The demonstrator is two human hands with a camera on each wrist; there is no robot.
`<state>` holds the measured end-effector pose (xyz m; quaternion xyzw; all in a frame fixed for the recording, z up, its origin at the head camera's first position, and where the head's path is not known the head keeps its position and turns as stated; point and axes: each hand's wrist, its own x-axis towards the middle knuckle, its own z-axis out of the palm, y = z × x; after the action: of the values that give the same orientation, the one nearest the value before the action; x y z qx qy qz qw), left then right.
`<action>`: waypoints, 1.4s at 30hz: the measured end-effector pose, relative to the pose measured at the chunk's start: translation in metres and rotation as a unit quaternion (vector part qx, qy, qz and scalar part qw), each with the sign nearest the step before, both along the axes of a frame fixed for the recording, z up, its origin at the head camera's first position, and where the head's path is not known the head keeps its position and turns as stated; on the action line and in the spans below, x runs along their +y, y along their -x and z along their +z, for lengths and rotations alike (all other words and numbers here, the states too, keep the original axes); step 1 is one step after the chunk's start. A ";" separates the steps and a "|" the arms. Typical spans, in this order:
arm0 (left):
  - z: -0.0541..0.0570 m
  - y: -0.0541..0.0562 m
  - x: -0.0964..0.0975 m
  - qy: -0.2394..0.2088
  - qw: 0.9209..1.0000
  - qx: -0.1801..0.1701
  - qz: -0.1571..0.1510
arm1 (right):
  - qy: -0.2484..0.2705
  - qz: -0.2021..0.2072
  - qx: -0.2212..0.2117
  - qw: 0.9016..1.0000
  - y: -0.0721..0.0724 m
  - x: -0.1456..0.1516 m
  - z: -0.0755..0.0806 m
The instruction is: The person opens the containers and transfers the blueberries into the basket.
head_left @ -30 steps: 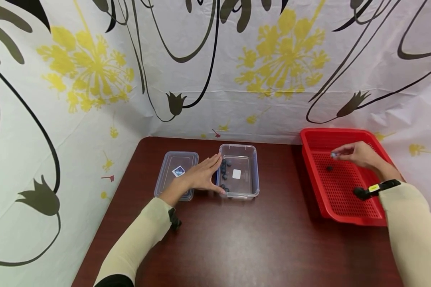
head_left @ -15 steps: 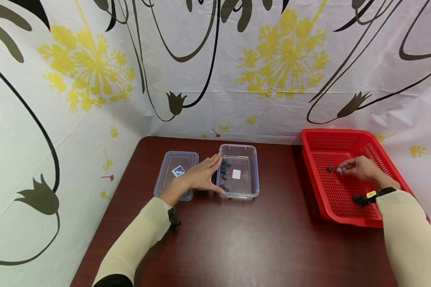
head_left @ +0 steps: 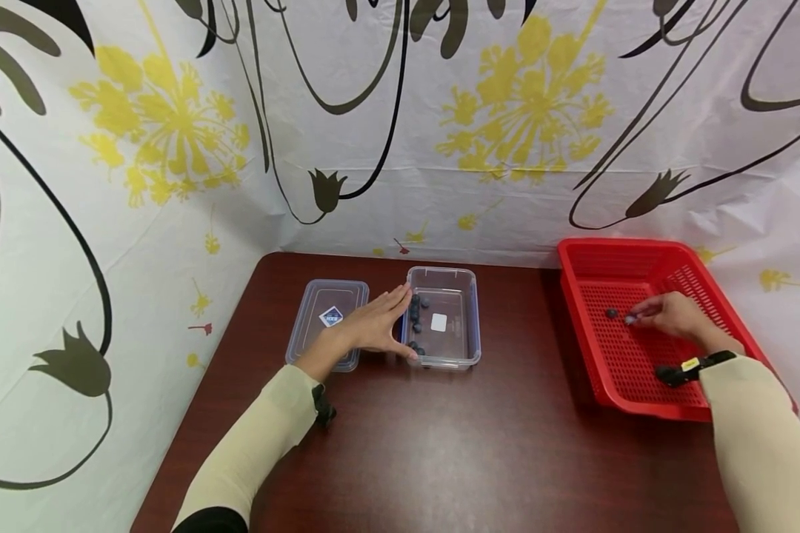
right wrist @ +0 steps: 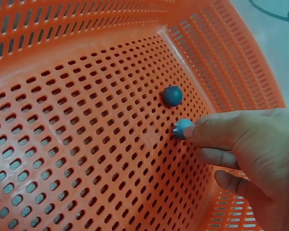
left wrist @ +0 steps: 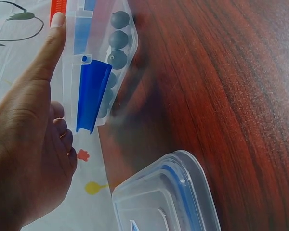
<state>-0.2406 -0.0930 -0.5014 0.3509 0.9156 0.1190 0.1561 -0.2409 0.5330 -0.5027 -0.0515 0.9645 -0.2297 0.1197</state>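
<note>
So my right hand [head_left: 673, 314] is down in the red basket [head_left: 623, 363] at the right of the counter [head_left: 473, 444], pinching one pale blueberry [right wrist: 184, 129] by its side between the fingertips. It's low, right by the holey floor of the basket, though I honestly can't tell if it's touching down. There's a second, darker berry [right wrist: 172, 96] on the basket floor just to the left and slightly farther off, close by but with a bit of a gap.

My left hand [head_left: 373, 324] is well over to the left, spread out flat with the thumb wide of the straight fingers. It's up against the left side of the clear container [head_left: 450, 344], fingertips by the far part of the rim and thumb at the near left corner.

Inside that container I've got a bunch of blueberries [head_left: 415, 307], mostly lined up along the left wall with a few in the near left corner. A blue clip [left wrist: 94, 96] hangs off its side. The clear lid [head_left: 313, 318] is on the counter just left of it, partly behind my arm, with a blue-and-white sticker [head_left: 331, 317] on top.
</note>
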 end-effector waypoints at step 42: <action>0.002 -0.001 0.001 0.000 1.000 -0.002 -0.004 | 0.069 0.325 0.166 0.929 0.009 -0.276 0.065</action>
<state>-0.2394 -0.0923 -0.4992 0.3545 0.9138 0.1188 0.1590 -0.2500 0.2566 -0.4377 -0.4073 0.8831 -0.2320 0.0223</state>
